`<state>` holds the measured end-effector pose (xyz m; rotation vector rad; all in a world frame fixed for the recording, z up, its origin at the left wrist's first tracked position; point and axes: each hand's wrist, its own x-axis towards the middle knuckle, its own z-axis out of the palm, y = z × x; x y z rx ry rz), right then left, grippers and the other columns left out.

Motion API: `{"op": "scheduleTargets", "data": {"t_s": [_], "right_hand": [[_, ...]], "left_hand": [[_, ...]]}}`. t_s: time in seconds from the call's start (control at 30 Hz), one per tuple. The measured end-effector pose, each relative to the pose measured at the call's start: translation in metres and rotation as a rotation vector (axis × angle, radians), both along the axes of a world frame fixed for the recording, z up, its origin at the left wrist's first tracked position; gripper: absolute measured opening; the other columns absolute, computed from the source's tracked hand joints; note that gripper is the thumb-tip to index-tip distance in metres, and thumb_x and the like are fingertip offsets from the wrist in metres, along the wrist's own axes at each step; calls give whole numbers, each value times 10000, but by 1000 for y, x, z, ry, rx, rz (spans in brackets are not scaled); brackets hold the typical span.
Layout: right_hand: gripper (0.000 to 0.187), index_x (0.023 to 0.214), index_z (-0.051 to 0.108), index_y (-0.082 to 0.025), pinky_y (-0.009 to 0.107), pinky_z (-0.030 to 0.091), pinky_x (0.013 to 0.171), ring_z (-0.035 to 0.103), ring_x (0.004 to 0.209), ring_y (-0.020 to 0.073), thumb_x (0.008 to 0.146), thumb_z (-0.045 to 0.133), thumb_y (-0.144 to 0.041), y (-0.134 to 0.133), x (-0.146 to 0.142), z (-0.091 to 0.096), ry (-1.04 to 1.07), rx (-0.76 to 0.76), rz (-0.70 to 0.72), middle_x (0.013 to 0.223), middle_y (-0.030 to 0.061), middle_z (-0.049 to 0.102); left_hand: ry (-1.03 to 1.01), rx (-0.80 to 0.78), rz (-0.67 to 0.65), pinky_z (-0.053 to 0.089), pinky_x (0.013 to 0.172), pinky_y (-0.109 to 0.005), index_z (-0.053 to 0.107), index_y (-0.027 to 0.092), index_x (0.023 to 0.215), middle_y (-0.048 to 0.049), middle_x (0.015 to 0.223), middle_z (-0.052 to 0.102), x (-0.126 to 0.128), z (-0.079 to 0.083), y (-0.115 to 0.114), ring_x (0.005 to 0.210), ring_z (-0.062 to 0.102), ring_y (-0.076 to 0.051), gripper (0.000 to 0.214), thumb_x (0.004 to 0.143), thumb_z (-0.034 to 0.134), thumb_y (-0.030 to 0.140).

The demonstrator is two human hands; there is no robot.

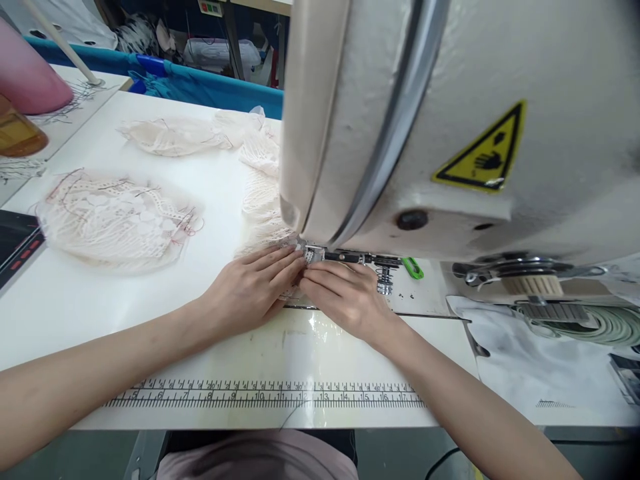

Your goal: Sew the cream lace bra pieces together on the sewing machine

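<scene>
A pale cream lace piece (265, 212) lies at the sewing machine (345, 120), running back from the presser foot area (313, 253). My left hand (250, 283) rests on its near end, fingers together and bent over the lace, thumb mostly hidden. From the other side my right hand (350, 293) meets it, its fingers pressed together at the lace edge, just in front of the foot. The fingertips of both hands nearly touch. The needle is hidden behind the machine head and fingers.
Another lace piece (120, 220) with loose reddish threads lies at left, beside a dark device (20, 247). A printed ruler (270, 395) runs along the front edge. A green thread snipper (413, 268) lies right of the foot. White cloth (520, 373) covers the right side.
</scene>
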<state>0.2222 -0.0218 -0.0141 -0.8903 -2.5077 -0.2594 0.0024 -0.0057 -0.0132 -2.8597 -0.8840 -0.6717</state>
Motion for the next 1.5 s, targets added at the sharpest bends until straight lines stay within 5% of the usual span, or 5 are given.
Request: {"op": "scheduleTargets", "data": {"t_s": [1.13, 1.3, 1.5], "right_hand": [[232, 1035, 709, -214, 291, 555, 847, 674, 961, 156, 944, 510, -136, 8, 13, 8, 96, -228, -109, 1119, 31, 716], [233, 1083, 683, -181, 276, 560, 840, 675, 980, 146, 949, 503, -118, 9, 14, 6, 30, -118, -60, 1160, 40, 705], [221, 1068, 661, -138, 262, 529, 868, 664, 1008, 134, 919, 521, -53, 2, 6, 7, -95, 66, -49, 1108, 30, 720]], "left_hand": [[97, 43, 42, 519, 997, -430, 598, 118, 1288, -128, 1328, 600, 5, 3, 1, 1262, 552, -292, 380, 959, 444, 228], [70, 157, -51, 521, 1009, -375, 628, 108, 1235, -76, 1253, 652, 4, 3, 2, 1149, 640, -223, 325, 970, 448, 163], [53, 164, -30, 550, 974, -397, 672, 40, 1152, -139, 1201, 667, 0, 5, 2, 1101, 665, -256, 370, 966, 378, 167]]}}
